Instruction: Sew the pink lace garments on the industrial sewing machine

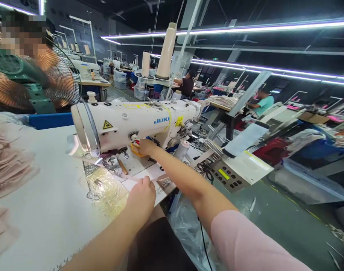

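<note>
My right hand (146, 147) reaches under the arm of the white sewing machine (119, 122). Its fingers are closed around a pair of scissors with orange handles (136, 150); the blades cannot be made out. Closer to me, my left hand (142, 195) is closed on a thin pale pink fabric strip (121, 175), which runs from the needle area across the front of the machine bed. A wooden-handled tool (122, 166) lies on the bed, left of my right hand. Behind my right forearm stands a grey thread cone (182, 149).
Pink fabric pieces (9, 162) are heaped on the white table (56, 188) at left. Clear yellowish film (108, 192) covers the table's front part. A control panel (230, 175) sits at right, beside black scissors (207, 171). A fan (36, 75) and a person are at far left.
</note>
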Demonstrator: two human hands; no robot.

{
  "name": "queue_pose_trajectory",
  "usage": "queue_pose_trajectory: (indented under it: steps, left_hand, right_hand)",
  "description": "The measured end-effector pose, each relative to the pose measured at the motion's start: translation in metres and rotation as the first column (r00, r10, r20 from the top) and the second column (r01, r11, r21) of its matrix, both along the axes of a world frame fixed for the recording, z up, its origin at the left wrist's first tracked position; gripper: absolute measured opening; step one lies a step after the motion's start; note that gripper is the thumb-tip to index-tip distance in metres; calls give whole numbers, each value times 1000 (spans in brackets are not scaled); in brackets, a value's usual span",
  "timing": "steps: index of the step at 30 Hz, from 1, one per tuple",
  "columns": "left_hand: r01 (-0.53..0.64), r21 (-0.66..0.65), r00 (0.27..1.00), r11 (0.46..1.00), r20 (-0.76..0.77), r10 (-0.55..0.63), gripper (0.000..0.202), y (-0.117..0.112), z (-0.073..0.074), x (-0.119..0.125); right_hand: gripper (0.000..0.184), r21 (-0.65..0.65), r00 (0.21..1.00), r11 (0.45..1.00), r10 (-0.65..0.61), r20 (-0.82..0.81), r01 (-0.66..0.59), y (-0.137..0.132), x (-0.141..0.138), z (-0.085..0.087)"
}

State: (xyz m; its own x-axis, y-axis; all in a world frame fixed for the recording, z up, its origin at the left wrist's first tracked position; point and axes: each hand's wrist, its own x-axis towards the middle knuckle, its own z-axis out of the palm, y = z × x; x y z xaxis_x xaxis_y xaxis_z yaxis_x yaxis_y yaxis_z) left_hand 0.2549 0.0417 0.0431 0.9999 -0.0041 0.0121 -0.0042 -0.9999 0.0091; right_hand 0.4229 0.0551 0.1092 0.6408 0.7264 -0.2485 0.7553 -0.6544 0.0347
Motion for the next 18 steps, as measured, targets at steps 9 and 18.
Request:
queue_pose_trajectory:
  steps: [9,18]
  left_hand:
    - [87,-13,985,996,154,-84,28,0,-28,-2]
    - [90,-30,979,995,184,-83,29,0,-31,-6]
  right_hand:
    - [55,-315,904,850,417,-88,-423,-76,-33,60]
    - [66,-647,924,704,383,1,-291,-43,-85,91]
